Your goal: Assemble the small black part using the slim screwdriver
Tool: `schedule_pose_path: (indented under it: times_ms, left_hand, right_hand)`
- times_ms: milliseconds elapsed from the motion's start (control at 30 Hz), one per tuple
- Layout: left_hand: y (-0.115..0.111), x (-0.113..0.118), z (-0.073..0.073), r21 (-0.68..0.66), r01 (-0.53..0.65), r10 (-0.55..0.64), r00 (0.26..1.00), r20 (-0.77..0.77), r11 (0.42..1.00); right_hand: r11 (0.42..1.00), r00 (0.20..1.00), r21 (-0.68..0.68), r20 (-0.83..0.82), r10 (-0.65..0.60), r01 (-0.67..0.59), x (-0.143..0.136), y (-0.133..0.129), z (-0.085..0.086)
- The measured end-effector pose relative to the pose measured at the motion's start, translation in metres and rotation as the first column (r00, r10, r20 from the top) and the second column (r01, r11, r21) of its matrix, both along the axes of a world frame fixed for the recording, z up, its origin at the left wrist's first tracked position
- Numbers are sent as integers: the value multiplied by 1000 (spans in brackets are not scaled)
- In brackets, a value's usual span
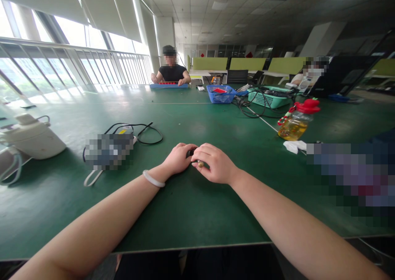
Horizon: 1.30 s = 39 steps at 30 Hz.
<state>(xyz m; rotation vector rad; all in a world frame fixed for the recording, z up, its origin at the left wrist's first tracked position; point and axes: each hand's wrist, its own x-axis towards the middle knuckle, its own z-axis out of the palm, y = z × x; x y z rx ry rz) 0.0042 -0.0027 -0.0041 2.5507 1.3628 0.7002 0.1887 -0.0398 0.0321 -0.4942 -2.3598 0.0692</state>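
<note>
My left hand [179, 158], with a white bangle [153, 179] on its wrist, rests over the green table [185, 214], its fingers curled round a small dark object [191, 152] that is mostly hidden. Close against it, my right hand [216, 163] has its fingers bent in a pinch. A small piece with a rounded, brass-coloured end [200, 163] sticks out between the right thumb and fingers. Whether the dark object and the brass-coloured piece are joined cannot be made out.
Left: a white container [31, 138] and a black cable [160, 136] beside a blurred item. Right: a red-lidded bottle [293, 126] and white tissue [294, 146]. Further back: a blue basket [220, 96], a green basket [268, 100] with cables, and a seated person [173, 72].
</note>
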Motion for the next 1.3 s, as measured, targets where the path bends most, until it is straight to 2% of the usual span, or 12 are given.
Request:
schedule_pose_path:
  times_ms: [333, 500, 667, 867, 1300]
  left_hand:
    - [-3, 2, 5, -8, -26, 26, 1000, -5, 1000]
    - [-4, 2, 6, -16, -36, 36, 999, 4, 999]
    - [-5, 3, 6, -37, -87, 86, 996, -15, 996]
    - [-5, 3, 6, -21, -91, 91, 996, -8, 996]
    - [-7, 4, 9, -33, -93, 93, 996, -6, 995]
  right_hand:
    - [997, 997, 22, 2, -71, 71, 5, 0, 4]
    - [1000, 1000, -2, -19, -9, 9, 7, -3, 3]
    - [988, 992, 143, 119, 36, -53, -3, -11, -4]
    - [931, 955, 341, 297, 23, -128, -17, -16, -10]
    - [935, 963, 355, 248, -102, 8, -20, -15, -13]
